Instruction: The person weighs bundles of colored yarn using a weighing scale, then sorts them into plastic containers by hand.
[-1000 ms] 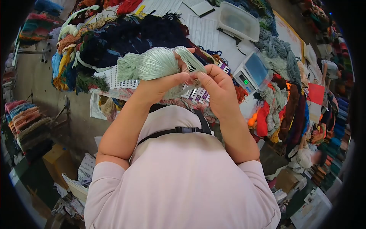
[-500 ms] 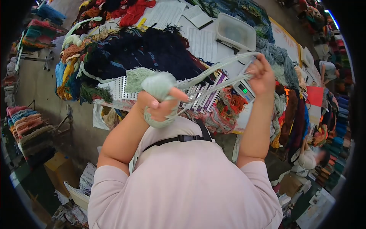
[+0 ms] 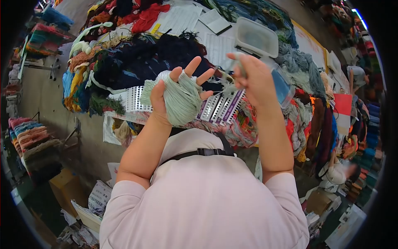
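Note:
A thick bundle of pale green yarn (image 3: 182, 101) lies over the palm of my left hand (image 3: 159, 101) and seems wound around it. My left fingers are spread, several of them poking out past the strands. Up and to the right, my right hand (image 3: 255, 79) is closed, index finger and thumb pinched on a loose end of the same yarn; motion blurs it. Wispy strands hang between the two hands. Behind the bundle a pale green tufted sample (image 3: 146, 92) is partly hidden. Punched yarn cards (image 3: 222, 108) lie below my right hand.
Dark navy yarn (image 3: 137, 58) covers the table's middle, with red yarn (image 3: 149, 18) behind. A clear plastic tub (image 3: 257, 37) and an open notebook (image 3: 214, 20) stand at the back. A blue-topped scale (image 3: 282, 87) is beside my right wrist. Another person (image 3: 336, 172) is at far right.
The long strands stretched between my hands have drawn in to a short end. My left hand has turned palm up and its fingers have spread; my right hand has moved left.

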{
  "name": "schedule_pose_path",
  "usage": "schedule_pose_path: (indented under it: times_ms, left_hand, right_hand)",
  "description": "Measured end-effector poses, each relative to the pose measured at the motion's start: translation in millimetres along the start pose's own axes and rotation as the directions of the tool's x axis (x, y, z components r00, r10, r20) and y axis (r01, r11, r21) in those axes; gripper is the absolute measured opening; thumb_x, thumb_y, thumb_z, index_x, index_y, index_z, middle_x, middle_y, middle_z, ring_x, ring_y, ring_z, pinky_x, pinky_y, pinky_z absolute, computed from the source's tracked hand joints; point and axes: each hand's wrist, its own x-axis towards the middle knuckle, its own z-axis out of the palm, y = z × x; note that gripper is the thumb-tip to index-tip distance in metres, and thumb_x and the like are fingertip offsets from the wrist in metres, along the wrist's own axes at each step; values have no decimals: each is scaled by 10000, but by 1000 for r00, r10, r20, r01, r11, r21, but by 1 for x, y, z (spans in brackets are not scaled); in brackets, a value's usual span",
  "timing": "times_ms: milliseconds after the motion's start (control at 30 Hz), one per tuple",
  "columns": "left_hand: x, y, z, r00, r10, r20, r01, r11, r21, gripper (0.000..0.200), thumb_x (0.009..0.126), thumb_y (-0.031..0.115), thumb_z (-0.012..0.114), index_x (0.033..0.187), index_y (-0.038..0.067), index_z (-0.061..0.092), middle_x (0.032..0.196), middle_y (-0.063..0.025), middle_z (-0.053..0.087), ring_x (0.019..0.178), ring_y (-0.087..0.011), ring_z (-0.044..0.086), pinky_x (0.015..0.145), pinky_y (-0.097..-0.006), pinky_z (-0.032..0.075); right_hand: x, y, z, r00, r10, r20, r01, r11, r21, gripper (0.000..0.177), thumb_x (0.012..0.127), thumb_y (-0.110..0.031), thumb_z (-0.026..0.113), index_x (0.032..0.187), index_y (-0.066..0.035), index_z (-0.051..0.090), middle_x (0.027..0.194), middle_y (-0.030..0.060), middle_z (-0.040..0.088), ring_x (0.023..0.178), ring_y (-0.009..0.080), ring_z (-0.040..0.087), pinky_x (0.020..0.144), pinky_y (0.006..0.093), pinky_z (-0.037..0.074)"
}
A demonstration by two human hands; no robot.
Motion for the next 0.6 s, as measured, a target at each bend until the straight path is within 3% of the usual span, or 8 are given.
schedule_pose_path:
  times_ms: [133,233,267,333,400,467,600]
  left_hand:
    - [4,-3,0,995,43,94,-56,988,141,442,897,474,486,1233,215,610,1520,-82,252,1371,-395,239,1025,-513,366]
    - [6,4,3,980,153,130,-171,974,148,473,886,536,468,1235,249,607,1535,-86,219,1379,-416,208,990,-474,376]
    - [5,8,4,979,160,127,-179,973,149,473,886,536,468,1235,249,607,1535,-86,219,1379,-416,208,990,-474,376]
    - [3,15,8,987,27,160,-62,974,218,478,891,518,467,1259,236,586,1534,-116,211,1391,-426,171,1001,-452,364]
    - [1,15,8,986,-5,168,-34,973,227,489,898,501,464,1280,214,567,1533,-138,202,1402,-419,145,1004,-421,358]
    - [1,18,5,987,-87,133,33,932,361,485,901,486,466,1277,199,571,1534,-139,199,1404,-402,159,1013,-417,346]
    - [6,3,6,995,49,89,-62,987,151,495,883,493,509,1273,194,574,1526,-161,209,1404,-381,174,1024,-412,350]
  right_hand:
    - [-10,-5,55,992,-25,125,40,992,-121,223,905,-191,600,831,16,638,622,62,626,461,47,508,423,184,382]
    - [-24,10,57,984,86,159,-30,945,-326,232,908,-202,599,784,-7,626,610,48,615,429,45,476,409,185,363]
    - [-27,17,54,978,114,174,-60,955,-289,233,911,-205,596,791,-8,627,603,43,608,425,45,468,406,185,356]
    - [-31,27,49,967,179,182,-144,971,-191,259,936,-232,551,841,-5,634,592,13,565,440,41,437,426,183,346]
    - [-34,27,42,966,160,203,-126,977,-170,278,948,-243,525,866,-2,636,604,5,551,459,40,431,444,181,346]
    - [-38,25,39,966,135,220,-104,984,-146,298,961,-255,500,890,0,638,616,-2,537,478,39,424,462,180,345]
    - [-37,27,35,960,164,229,-119,973,-196,304,967,-241,470,950,12,639,685,6,554,584,58,483,559,195,391]
